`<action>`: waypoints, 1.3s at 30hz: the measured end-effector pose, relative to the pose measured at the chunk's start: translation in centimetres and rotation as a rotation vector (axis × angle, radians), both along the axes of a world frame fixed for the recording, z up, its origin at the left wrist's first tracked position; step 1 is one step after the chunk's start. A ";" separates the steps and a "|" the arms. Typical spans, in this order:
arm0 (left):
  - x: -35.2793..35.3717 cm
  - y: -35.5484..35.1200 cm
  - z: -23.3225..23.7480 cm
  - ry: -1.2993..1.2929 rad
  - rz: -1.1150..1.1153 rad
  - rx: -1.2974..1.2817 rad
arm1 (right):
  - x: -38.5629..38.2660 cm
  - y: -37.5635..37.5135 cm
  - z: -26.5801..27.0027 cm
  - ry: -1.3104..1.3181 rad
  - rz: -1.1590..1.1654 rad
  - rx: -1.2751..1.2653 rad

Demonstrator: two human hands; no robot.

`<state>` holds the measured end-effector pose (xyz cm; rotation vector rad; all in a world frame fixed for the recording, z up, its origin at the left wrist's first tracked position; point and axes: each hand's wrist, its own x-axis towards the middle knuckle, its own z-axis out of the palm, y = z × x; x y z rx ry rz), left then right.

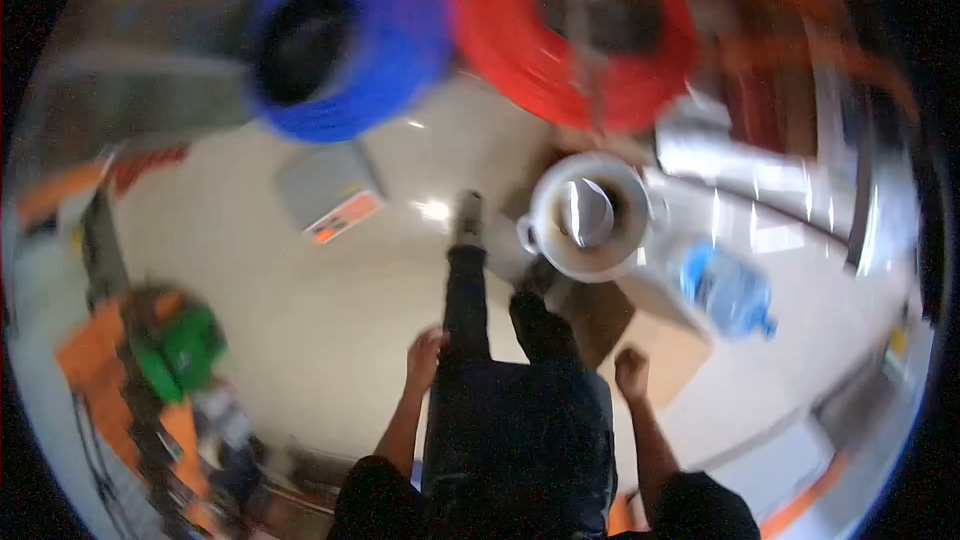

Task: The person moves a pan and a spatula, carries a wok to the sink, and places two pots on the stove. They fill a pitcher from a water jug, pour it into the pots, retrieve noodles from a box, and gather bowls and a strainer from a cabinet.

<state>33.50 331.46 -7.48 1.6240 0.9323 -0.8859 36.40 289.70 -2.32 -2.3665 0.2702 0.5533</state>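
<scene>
The view looks straight down the person's own body, and motion blur softens it. The left hand (pixel 425 355) hangs at about 7 o'clock from the middle of the picture, touching the outer side of the dark denim trouser leg (pixel 466 320). It holds nothing, and the blur hides whether its fingers are apart or together. The right hand (pixel 630 372) hangs at about 5 o'clock, just clear of the other leg. Its fingers (pixel 628 358) are curled together into a loose fist with nothing in it.

The thing nearest the right hand is a flat brown cardboard sheet (pixel 675 355) lying on the pale glossy floor (pixel 330 310), at 2 o'clock from that hand. On the far end of the cardboard, at 12 o'clock from the right hand, stands a round white plastic bucket (pixel 543 218), upright, with something pale inside. A clear blue plastic water bottle (pixel 728 290) lies on its side at 3 o'clock from the bucket.

A big blue coil of hose (pixel 400 30) sits at 11 o'clock, touching a big red coil (pixel 500 30) at 12 o'clock. A flat grey box with an orange label (pixel 325 185) lies below the blue coil. A bright green tool (pixel 190 345) sits at 9 o'clock among orange clutter.
</scene>
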 end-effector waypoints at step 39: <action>-76.4 38.8 9.8 -0.829 2.558 -0.273 | -31.4 124.2 7.6 -0.356 2.177 -0.149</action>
